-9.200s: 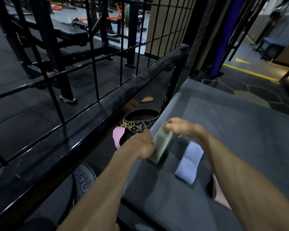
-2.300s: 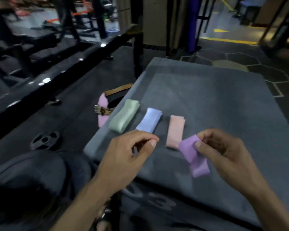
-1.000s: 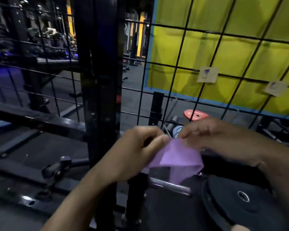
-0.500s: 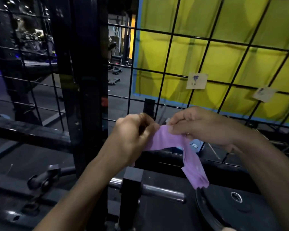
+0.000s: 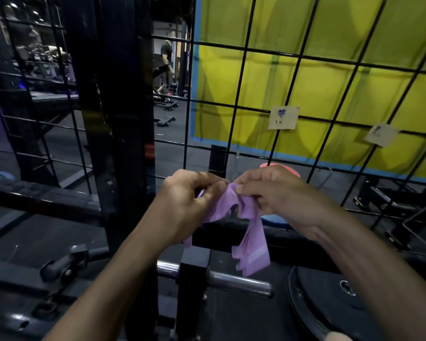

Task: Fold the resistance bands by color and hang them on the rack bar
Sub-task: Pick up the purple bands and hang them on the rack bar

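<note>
A purple resistance band (image 5: 245,232) hangs between my hands in front of a black wire grid (image 5: 234,114). My left hand (image 5: 185,207) pinches its upper left edge. My right hand (image 5: 268,190) pinches the top edge right beside it, fingertips nearly touching. The band's folded end droops down to the right over a black horizontal rack bar (image 5: 293,244). A clear plastic hook (image 5: 237,161) sticks up on the grid just above my hands. The other bands are out of view.
A thick black upright post (image 5: 123,119) stands left of my hands. Below are a chrome peg (image 5: 239,284) and a black weight plate (image 5: 330,303). Paper tags (image 5: 282,117) hang on the grid before a yellow wall. A person stands far behind.
Since half a second ago my hands have drawn closer together at the band's top and the band has bunched and spread open. Earlier I carried it from the grey mat to the grid.
</note>
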Tool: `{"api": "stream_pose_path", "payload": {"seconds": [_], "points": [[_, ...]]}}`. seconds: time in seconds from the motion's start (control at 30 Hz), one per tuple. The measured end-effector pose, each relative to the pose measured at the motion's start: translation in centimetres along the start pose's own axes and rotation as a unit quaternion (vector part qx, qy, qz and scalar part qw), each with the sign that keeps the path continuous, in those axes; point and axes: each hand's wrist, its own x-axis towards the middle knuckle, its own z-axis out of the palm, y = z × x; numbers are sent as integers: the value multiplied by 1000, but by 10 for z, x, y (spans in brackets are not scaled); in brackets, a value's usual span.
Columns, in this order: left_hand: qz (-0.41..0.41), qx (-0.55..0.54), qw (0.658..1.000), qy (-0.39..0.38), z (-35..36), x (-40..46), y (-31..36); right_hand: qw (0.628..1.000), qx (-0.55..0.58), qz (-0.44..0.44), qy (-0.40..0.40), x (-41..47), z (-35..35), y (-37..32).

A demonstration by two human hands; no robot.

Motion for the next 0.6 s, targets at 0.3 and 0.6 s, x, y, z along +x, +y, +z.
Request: {"api": "stream_pose_path", "payload": {"seconds": [0.3,0.6], "points": [[-69,-93,985,-128,-9,1,-5,991,104,72,-40,-3,8,8],[-130,-155,972,-119,-14,-10,-1,977,202,65,-30,-1,21,11]]}}
